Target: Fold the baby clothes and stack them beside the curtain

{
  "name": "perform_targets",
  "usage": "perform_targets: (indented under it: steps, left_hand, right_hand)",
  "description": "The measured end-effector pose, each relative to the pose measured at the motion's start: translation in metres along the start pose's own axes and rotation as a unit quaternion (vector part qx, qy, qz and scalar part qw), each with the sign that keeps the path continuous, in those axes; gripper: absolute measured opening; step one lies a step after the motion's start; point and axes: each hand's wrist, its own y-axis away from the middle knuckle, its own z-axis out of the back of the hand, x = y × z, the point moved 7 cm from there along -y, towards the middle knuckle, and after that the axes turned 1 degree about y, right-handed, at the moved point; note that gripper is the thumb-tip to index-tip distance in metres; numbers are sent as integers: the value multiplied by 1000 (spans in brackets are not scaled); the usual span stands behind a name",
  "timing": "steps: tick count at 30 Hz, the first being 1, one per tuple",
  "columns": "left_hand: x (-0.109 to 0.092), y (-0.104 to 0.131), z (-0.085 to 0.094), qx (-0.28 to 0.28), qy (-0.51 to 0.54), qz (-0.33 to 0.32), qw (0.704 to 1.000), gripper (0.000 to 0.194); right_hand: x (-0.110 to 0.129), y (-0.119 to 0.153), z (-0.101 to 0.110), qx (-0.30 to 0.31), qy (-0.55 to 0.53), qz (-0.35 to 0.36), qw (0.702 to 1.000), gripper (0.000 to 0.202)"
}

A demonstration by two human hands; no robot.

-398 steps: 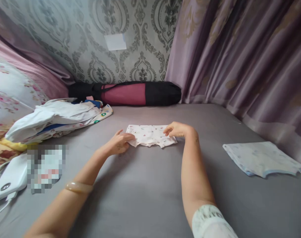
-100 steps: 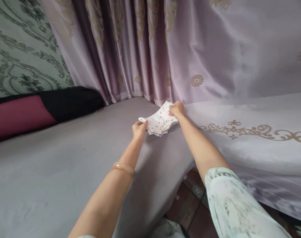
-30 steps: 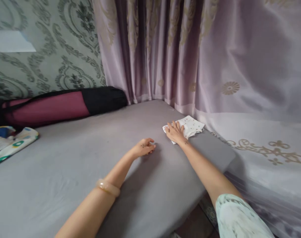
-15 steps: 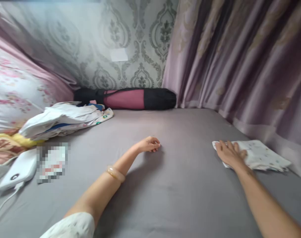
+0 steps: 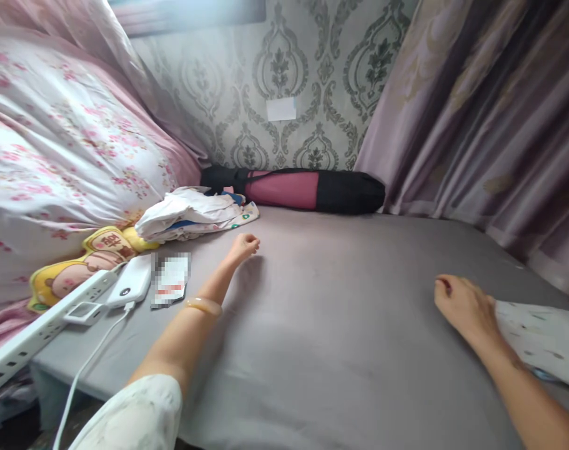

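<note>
White patterned cloth [image 5: 549, 337] lies beside the curled right hand [image 5: 469, 312]; best not drag it. Left hand [image 5: 242, 248] curls too; both grips' closure unclear.

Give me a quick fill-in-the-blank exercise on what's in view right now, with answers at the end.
1. Of the left hand and right hand, only the ____ one has a bangle on its arm.
2. The garment is cut off by the picture's ____ edge.
3. Of the clothes pile and the bag, the ____ is nearer the left hand.
4. The sheet is plain ____ in colour.

Missing words: left; right; clothes pile; grey.
</note>
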Motion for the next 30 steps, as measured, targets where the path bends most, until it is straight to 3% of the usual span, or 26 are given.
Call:
perform_targets:
  steps: [4,8,14,17,20,26,30]
  left_hand:
    - [16,-12,61,-117,-86,-17,989,18]
    - [19,-11,119,-219,-191,-26,957,26]
    - [14,-5,183,-342,-324,-40,881,34]
    - [15,-7,201,-362,-363,-49,857,39]
    - [20,-14,210,-348,-385,-35,854,43]
    - [26,-27,215,-316,-403,1,859,41]
    - [25,-30,220,-330,-384,16,862,40]
  right_hand:
    - [74,3,-22,87,-59,42,994,33]
    - [141,10,-35,121,-114,115,979,32]
    - [209,23,-42,151,-169,183,957,31]
    - [226,27,-47,160,-177,198,951,31]
    - [233,30,-53,152,-180,201,951,30]
    - [231,37,-57,88,-187,196,959,29]
    - [229,40,-57,71,-195,213,955,30]
